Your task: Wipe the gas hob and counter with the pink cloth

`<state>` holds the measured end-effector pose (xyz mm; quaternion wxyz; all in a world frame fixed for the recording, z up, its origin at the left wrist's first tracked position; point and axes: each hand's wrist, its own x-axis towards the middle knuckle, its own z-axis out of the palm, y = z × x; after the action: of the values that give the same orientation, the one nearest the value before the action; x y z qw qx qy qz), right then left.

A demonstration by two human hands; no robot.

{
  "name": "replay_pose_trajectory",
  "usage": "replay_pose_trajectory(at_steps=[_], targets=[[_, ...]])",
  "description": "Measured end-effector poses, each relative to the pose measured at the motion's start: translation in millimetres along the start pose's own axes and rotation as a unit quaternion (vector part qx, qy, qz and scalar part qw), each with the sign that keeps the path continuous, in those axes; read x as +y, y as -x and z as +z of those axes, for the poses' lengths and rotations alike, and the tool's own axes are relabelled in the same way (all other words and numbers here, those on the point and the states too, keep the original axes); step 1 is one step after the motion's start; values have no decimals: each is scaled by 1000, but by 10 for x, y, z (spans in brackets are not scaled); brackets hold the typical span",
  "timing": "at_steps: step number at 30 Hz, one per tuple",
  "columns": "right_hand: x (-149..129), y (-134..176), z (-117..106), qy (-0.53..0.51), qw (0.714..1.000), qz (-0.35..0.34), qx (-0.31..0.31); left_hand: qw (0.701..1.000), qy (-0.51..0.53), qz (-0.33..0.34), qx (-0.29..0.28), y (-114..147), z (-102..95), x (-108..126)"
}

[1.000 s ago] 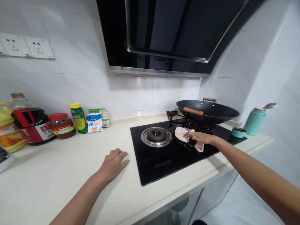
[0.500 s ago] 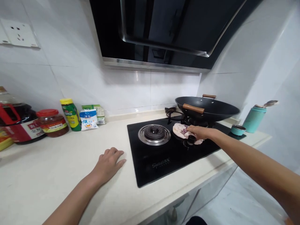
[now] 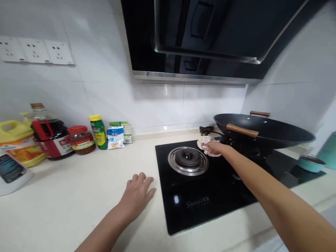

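Note:
My right hand (image 3: pixel 214 147) grips a crumpled pale pink cloth (image 3: pixel 204 141), pressed to the black glass gas stove (image 3: pixel 194 220) behind and right of the left burner (image 3: pixel 188 159). Part of the cloth is hidden by the fingers. Resting on the pale counter (image 3: pixel 78 206) left of the stove, my left hand (image 3: pixel 139 194) has its fingers spread and holds nothing. Right of the cloth, a large black wok (image 3: pixel 278 129) with wooden handles sits over the other burner.
Along the wall at left stand a salt bag (image 3: pixel 115 137), a green bottle with a yellow cap (image 3: pixel 98 132), a red-lidded jar (image 3: pixel 81 140) and a dark sauce jug (image 3: pixel 52 136). A small teal cup (image 3: pixel 311 163) is at the stove's right end. The range hood (image 3: pixel 199 42) hangs above.
My view has turned left. My right hand has moved the cloth back towards the wall, away from the stove's front. The left hand stays on the counter.

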<state>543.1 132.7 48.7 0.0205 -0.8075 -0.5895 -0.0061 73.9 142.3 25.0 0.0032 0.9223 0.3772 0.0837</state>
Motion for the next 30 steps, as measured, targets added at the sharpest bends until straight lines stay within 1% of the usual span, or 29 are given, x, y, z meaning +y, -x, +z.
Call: replay_pose_trajectory(at_steps=[3,6,9,12,15,17,19,23,25,27,29,30], targets=[[-285,-277,15,26,999,-22,-30,1000,-4,2,0,2,6,19],[-607,-498,20,27,998,-49,-29,1000,-4,10,7,12,13,20],[-1022,-653,24,18,997,-77,-21,1000,-1,13,5,27,19,19],[-1505,-708,21,8,994,-106,-17,1000,14,17,10,44,22,7],[-1913,-629,-8,0,990,-141,-18,999,26,21,16,58,18,-19],[-2095,-492,-38,-4,987,-162,-14,999,30,22,14,60,8,-34],[-2217,-284,-58,-7,983,-185,-5,999,29,20,12,58,-5,-41],[-2356,328,-11,-17,969,-246,21,1000,22,9,12,45,-27,-46],[-2365,696,53,-28,959,-278,48,999,26,4,21,40,-27,-57],[-2309,1069,115,-48,944,-312,94,999,35,0,34,40,-21,-79],[-2180,1417,154,-69,932,-332,128,998,52,-3,42,44,-15,-106],[-2093,1575,162,-77,931,-332,132,997,65,-4,43,47,-15,-121]])
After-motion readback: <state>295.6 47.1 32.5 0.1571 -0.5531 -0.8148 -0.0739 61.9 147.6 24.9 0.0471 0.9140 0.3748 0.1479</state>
